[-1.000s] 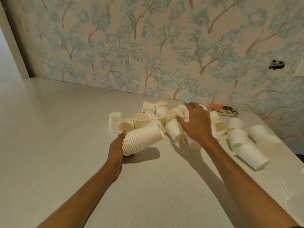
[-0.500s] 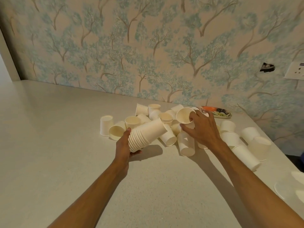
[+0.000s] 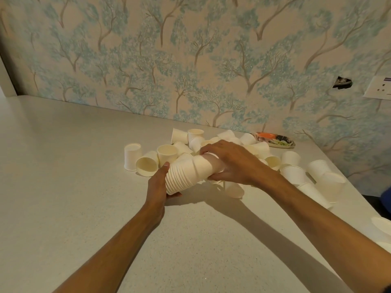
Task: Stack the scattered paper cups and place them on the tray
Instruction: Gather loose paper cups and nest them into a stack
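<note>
A stack of white paper cups lies on its side just above the pale table, rims toward the left. My left hand grips its rim end from below. My right hand is wrapped over the stack's far end, closed on the outermost cup. Behind and to the right of my hands lie several loose white cups, some upright, some tipped over or upside down. Part of a white tray shows at the right edge.
A wall with tree-patterned wallpaper runs close behind the cups. A small dish with orange and dark contents sits against it. A short stack of cups lies near the table's right edge. A wall socket is at far right.
My right hand lifted one cup from the pile and brought it left onto the end of the stack. My left hand raised the stack slightly toward it.
</note>
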A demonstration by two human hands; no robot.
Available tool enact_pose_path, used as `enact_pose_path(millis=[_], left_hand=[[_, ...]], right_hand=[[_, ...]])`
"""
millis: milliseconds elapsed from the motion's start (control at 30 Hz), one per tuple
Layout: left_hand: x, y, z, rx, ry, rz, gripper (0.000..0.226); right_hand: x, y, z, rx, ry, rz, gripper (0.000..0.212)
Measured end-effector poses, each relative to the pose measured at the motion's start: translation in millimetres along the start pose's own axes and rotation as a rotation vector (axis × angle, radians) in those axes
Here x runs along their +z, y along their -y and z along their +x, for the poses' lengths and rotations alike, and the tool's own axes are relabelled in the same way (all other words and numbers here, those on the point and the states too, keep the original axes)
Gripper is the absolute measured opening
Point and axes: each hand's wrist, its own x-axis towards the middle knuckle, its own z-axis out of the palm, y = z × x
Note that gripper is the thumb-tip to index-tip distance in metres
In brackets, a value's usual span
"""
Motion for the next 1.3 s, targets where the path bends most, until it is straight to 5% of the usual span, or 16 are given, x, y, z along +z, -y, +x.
enact_pose_path(millis=[133, 233, 300, 400, 500, 700, 867, 1033, 1133, 1233, 1300], left_hand=[[-1.0, 3.0, 0.6, -0.006, 0.021, -0.001, 0.028], [-4.9, 5.2, 4.1, -0.014, 0.021, -0.002, 0.032], [-7.4, 6.1, 6.6, -0.014, 0.019, -0.007, 0.037], [-9.2, 8.3, 10.0, -0.017, 0.019, -0.026, 0.040], [-9.7, 8.1, 10.9, -0.020, 0.014, -0.043, 0.036], [-9.8, 8.2, 10.8, -0.010, 0.017, -0.049, 0.033], [-9.2, 8.1, 10.4, -0.006, 0.021, -0.039, 0.029], [-5.7, 9.4, 9.0, -0.010, 0.036, 0.000, 0.033], [-6.4, 9.8, 9.3, -0.006, 0.040, 0.006, 0.029], [-9.2, 7.8, 9.5, -0.008, 0.017, -0.031, 0.035], [-10.8, 7.3, 10.2, -0.016, -0.008, -0.062, 0.034]], right_hand=[[8.9, 12.7, -0.3, 0.036, 0.065, 0.171, 0.071], [6.4, 2.2, -10.5, 0.272, -0.107, 0.357, 0.067], [10.5, -12.0, -18.4, 0.472, -0.229, 0.213, 0.062], [30.9, -22.1, -32.1, 0.716, -0.051, -0.224, 0.072], [52.8, -15.6, -46.9, 0.803, 0.045, -0.214, 0.073], [29.3, -13.7, -59.1, 0.835, -0.198, 0.152, 0.068], [-3.4, -15.1, -47.1, 0.738, -0.393, 0.681, 0.021], [15.8, 0.3, -25.0, 0.498, -0.197, 0.736, 0.022], [40.9, 9.6, -10.6, 0.440, -0.041, 0.781, 0.042], [54.5, 6.1, 0.5, 0.550, -0.259, 0.954, 0.058], [64.2, -2.1, -1.4, 0.600, -0.429, 0.728, 0.045]])
